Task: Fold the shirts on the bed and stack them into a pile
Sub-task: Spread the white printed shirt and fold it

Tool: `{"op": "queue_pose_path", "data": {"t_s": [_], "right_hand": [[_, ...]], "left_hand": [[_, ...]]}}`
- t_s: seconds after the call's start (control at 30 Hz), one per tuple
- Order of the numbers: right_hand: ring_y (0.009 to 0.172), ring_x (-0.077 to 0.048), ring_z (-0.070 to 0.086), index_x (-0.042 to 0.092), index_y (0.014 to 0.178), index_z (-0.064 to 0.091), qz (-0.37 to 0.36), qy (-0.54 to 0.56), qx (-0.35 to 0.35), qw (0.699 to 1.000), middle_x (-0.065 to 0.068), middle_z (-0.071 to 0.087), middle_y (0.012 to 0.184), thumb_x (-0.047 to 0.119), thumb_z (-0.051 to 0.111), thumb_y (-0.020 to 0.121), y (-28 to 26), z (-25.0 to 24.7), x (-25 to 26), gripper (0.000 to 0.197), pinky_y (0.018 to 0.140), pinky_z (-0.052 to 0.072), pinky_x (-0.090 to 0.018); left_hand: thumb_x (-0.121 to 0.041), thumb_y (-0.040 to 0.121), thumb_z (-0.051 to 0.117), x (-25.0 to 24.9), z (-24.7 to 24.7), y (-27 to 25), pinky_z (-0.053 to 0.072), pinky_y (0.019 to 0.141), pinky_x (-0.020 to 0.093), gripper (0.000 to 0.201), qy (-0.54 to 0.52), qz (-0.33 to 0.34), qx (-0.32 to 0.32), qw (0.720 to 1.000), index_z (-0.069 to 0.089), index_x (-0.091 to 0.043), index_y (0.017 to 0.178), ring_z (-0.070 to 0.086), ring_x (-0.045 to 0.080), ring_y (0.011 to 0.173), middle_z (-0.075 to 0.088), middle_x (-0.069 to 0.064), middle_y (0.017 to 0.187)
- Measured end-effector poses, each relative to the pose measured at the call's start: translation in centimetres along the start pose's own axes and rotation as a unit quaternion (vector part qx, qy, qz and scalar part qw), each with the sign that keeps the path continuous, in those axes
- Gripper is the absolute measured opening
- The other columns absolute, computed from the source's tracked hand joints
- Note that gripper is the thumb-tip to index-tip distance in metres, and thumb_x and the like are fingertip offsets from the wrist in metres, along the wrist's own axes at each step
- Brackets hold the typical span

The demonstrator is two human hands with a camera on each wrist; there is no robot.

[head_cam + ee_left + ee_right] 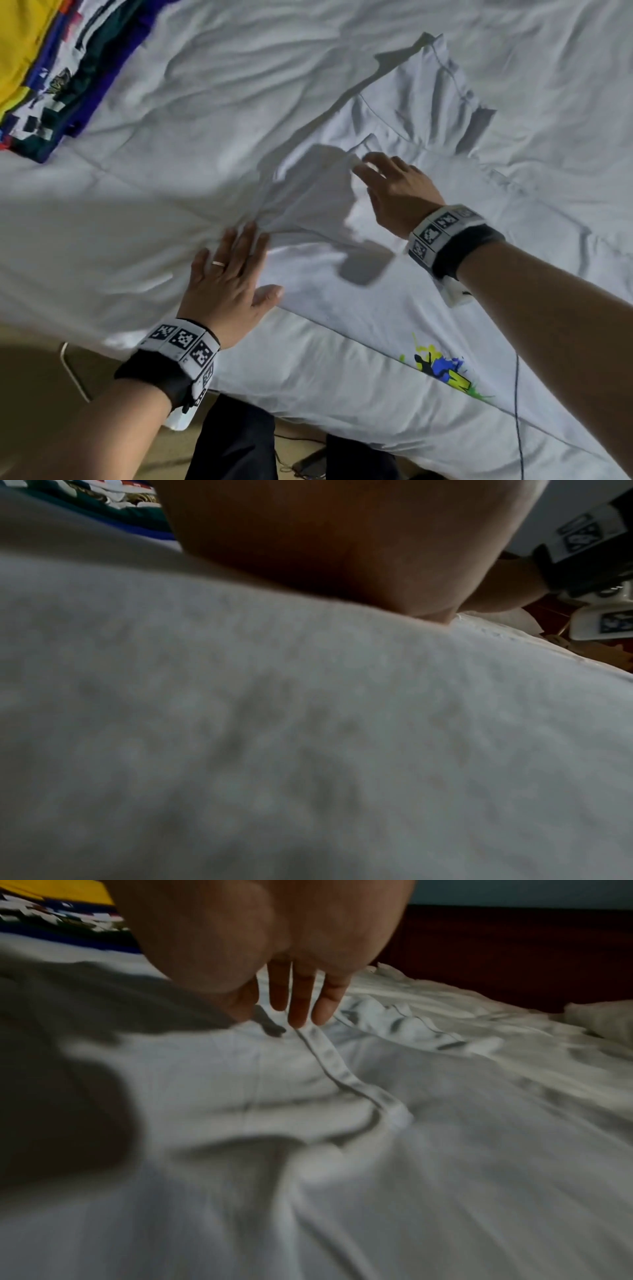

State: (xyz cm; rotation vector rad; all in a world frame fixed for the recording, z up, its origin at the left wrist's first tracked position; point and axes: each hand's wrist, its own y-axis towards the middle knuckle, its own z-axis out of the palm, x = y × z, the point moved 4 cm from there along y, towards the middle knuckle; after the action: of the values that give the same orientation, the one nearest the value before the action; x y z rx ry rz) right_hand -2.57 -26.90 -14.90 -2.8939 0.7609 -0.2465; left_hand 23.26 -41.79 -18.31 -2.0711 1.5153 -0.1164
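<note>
We have a white shirt [359,240] spread across the bed [205,102], its printed splash of colour [442,368] lying near the bed's front edge and a sleeve [445,85] reaching away from us. Our left hand [227,274] lies flat on the cloth with its fingers straight and together, gripping nothing; we judge it is there to pin the shirt so the fabric does not slide while the other side is worked. Our right hand [394,192] reaches toward the neck area with fingers stretched out and slightly spread, their tips touching a hem-like band [342,1074] of the shirt, holding nothing as far as we can see; it looks placed to smooth the creases or to find an edge for the fold. Folding seems barely begun, since the shirt lies open and wrinkled. A pile of coloured clothes [51,75] sits well apart at the far left corner, probably where this shirt belongs once folded.
</note>
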Motion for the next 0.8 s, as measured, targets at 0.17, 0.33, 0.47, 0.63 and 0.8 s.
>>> {"op": "queue_pose_path", "data": {"t_s": [0.17, 0.33, 0.47, 0.63, 0.8], "right_hand": [[0.123, -0.033, 0.047, 0.021, 0.143, 0.041, 0.034, -0.027, 0.080, 0.996, -0.006, 0.041, 0.147, -0.004, 0.064, 0.077, 4.5, 0.1, 1.2, 0.074, 0.093, 0.047, -0.050], [0.105, -0.036, 0.053, 0.013, 0.116, 0.064, 0.069, -0.083, 0.022, 0.994, -0.013, 0.060, 0.110, 0.002, 0.068, 0.082, 5.5, -1.1, 0.5, 0.037, 0.086, 0.047, -0.050], [0.101, -0.036, 0.050, 0.006, 0.091, 0.071, 0.090, -0.073, -0.072, 0.991, -0.011, 0.058, 0.105, 0.005, 0.062, 0.084, 3.8, -3.4, -0.2, 0.011, 0.079, 0.046, -0.049], [0.103, -0.032, 0.054, 0.011, 0.082, 0.065, 0.096, 0.062, -0.205, 0.972, -0.001, 0.066, 0.105, 0.015, 0.060, 0.077, -4.0, -5.7, 0.4, 0.009, 0.082, 0.039, -0.039], [0.086, -0.030, 0.058, 0.011, 0.074, 0.063, 0.121, 0.104, -0.222, 0.962, 0.002, 0.067, 0.083, 0.010, 0.064, 0.071, -14.3, -3.3, 3.9, 0.004, 0.079, 0.038, -0.040]], "left_hand": [[-0.072, 0.090, 0.022, 0.2, 0.2, -0.2, 0.020, 0.116, 0.056, 0.085, -0.023, 0.001, -0.009, 1.000, 0.006, -0.028, 0.160, 0.004, 0.021, 0.153, -0.002, -0.004, 0.168], [-0.074, 0.088, 0.016, 0.3, 0.3, -0.1, 0.003, 0.120, 0.051, 0.086, -0.039, -0.002, -0.012, 0.999, -0.015, -0.035, 0.157, -0.022, 0.014, 0.151, -0.030, -0.013, 0.161], [-0.075, 0.087, 0.014, 0.4, 0.1, -0.2, 0.000, 0.121, 0.049, 0.088, -0.047, -0.008, -0.002, 0.999, -0.026, -0.032, 0.153, -0.022, 0.014, 0.151, -0.033, -0.012, 0.159], [-0.077, 0.086, 0.004, 0.1, -0.5, -0.1, 0.008, 0.120, 0.052, 0.089, -0.060, -0.014, -0.012, 0.998, -0.022, -0.028, 0.155, 0.000, 0.018, 0.155, -0.017, -0.013, 0.163], [-0.071, 0.086, 0.016, -0.2, -1.6, -0.1, 0.018, 0.115, 0.055, 0.092, -0.052, -0.003, -0.030, 0.998, 0.002, -0.018, 0.160, 0.014, 0.026, 0.153, 0.007, 0.002, 0.168]]}}
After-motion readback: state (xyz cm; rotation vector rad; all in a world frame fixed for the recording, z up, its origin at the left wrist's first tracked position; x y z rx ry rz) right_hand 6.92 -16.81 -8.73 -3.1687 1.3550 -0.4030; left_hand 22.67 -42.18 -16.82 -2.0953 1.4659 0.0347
